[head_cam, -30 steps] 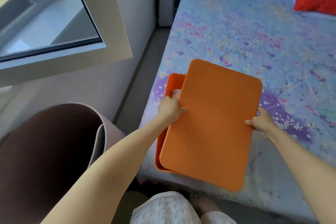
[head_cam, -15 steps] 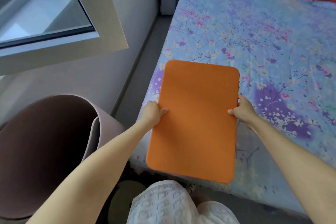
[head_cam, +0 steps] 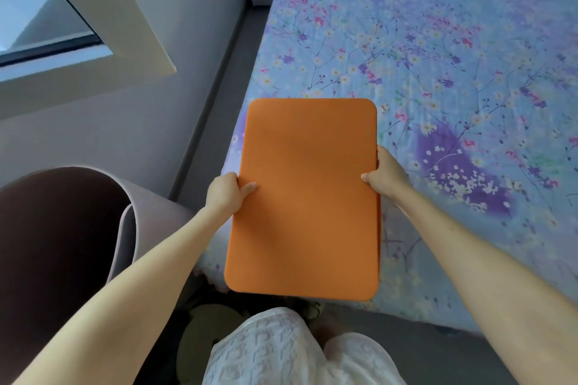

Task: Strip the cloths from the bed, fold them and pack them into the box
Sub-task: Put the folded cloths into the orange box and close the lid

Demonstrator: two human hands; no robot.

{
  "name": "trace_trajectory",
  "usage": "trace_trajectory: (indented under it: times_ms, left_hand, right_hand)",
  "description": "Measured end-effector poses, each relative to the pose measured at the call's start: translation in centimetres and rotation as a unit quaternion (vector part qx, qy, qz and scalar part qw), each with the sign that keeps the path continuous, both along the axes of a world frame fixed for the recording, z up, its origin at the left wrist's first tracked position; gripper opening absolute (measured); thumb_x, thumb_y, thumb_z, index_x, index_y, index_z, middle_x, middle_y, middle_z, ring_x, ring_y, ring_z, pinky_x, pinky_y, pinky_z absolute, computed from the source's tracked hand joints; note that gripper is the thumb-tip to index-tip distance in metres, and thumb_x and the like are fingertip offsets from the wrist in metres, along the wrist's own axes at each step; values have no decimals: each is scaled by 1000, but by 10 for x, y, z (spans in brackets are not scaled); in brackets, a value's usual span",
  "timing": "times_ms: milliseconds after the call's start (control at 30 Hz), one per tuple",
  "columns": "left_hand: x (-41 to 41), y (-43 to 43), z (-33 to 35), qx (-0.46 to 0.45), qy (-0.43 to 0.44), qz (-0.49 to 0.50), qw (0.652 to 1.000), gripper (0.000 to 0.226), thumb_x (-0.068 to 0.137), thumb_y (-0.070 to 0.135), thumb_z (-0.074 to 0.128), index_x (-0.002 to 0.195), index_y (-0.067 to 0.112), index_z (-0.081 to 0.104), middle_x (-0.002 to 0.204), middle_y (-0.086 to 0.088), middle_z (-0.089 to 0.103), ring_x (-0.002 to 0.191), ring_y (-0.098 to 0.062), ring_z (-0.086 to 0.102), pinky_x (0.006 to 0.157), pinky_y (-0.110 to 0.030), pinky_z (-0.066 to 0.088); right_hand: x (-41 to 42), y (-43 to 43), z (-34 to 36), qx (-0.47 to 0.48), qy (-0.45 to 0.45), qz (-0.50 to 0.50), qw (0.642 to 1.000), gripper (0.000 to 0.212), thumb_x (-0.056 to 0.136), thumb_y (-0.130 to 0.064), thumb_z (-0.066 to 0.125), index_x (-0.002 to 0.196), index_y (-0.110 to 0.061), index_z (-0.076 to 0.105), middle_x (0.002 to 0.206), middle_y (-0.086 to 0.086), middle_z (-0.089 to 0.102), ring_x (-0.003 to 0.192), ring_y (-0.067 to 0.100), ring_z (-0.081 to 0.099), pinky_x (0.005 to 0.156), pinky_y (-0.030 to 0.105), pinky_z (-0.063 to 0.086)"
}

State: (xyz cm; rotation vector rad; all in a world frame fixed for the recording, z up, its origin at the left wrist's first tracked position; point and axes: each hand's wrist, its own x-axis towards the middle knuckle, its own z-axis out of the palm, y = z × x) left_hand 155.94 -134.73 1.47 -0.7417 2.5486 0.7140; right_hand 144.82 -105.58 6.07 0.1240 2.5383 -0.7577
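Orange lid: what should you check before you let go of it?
1. Left hand grips the orange lid by its left edge: ok.
2. Right hand grips its right edge: ok.
3. Lid held flat, not tipped: ok.
4. Folded cloths packed underneath: cannot tell, the lid hides what is below.
5. Flowery sheet stripped off: not ok, it lies spread out.

Soft daylight comes from the window (head_cam: 47,19) at upper left, so the bed (head_cam: 438,56) looks bright and slightly washed out. A faint diagonal shadow darkens the orange lid (head_cam: 306,197). Wide-angle distortion bends the edges.
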Motion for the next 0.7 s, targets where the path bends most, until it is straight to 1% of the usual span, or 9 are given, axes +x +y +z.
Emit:
trace_trajectory:
  times_ms: [67, 133, 233, 367, 433, 500, 567, 633, 700]
  left_hand:
    - [-3, 4, 3, -24, -3, -25, 999, 49, 90, 50, 53, 64, 14, 34, 62, 1, 43, 66, -22, 47, 53, -30, 33]
    - [-5, 7, 5, -36, -5, -40, 999, 49, 91, 50, 52, 64, 14, 34, 62, 1, 42, 65, -21, 45, 52, -30, 31]
    - [-10, 13, 10, -41, 1, -51, 998, 48, 92, 49, 51, 63, 14, 33, 62, 0, 42, 61, -20, 44, 50, -29, 29]
    - [-13, 19, 12, -43, 3, -60, 997, 50, 92, 48, 52, 62, 13, 33, 61, 0, 42, 61, -21, 43, 50, -30, 29]
    - [-14, 20, 12, -47, 5, -60, 997, 50, 92, 48, 51, 61, 13, 32, 61, -1, 41, 59, -20, 42, 48, -29, 28]
    - [-15, 21, 12, -55, 1, -59, 997, 50, 92, 48, 50, 61, 13, 32, 60, -1, 41, 60, -21, 43, 49, -29, 29]
    - [-14, 21, 11, -60, -1, -55, 997, 50, 92, 48, 50, 62, 12, 33, 60, -2, 42, 62, -24, 45, 52, -31, 31]
    - [-13, 20, 9, -60, 0, -49, 997, 50, 92, 48, 50, 63, 11, 34, 61, -3, 44, 64, -25, 47, 52, -32, 31]
    - [-13, 18, 7, -62, -5, -44, 997, 49, 92, 49, 49, 65, 10, 37, 63, -4, 46, 64, -25, 48, 50, -31, 31]
  right_hand:
    - [6, 7, 0, -10, -3, -19, 1000, 57, 85, -13, 63, 137, -19, 40, 128, 1, 57, 112, 26, 56, 92, 38, 45]
    - [12, 14, 0, -41, 2, -38, 998, 53, 85, -8, 62, 133, -21, 42, 123, 0, 59, 106, 22, 58, 90, 37, 48]
    - [16, 23, 0, -76, 18, -63, 995, 54, 85, -5, 62, 132, -22, 43, 118, -2, 60, 102, 20, 59, 90, 40, 50]
    - [20, 27, -4, -114, 2, -101, 988, 56, 86, 2, 59, 135, -21, 43, 118, -4, 58, 99, 15, 55, 90, 37, 51]
    - [15, 25, -6, -115, -3, -107, 988, 57, 86, 3, 59, 136, -19, 43, 121, -3, 58, 99, 15, 54, 92, 39, 50]
    - [8, 22, -8, -103, -8, -100, 990, 58, 86, 1, 60, 137, -20, 42, 121, -6, 56, 106, 16, 54, 96, 42, 48]
    - [2, 22, -13, -87, -10, -92, 992, 56, 84, -1, 63, 133, -23, 45, 121, -5, 59, 110, 21, 58, 96, 45, 48]
    - [-1, 22, -20, -83, -13, -91, 992, 53, 81, -1, 64, 127, -25, 50, 113, -5, 63, 104, 23, 60, 93, 46, 50]
    - [-4, 21, -23, -100, -21, -87, 991, 53, 81, -1, 64, 126, -24, 50, 107, -6, 63, 99, 21, 62, 92, 45, 51]
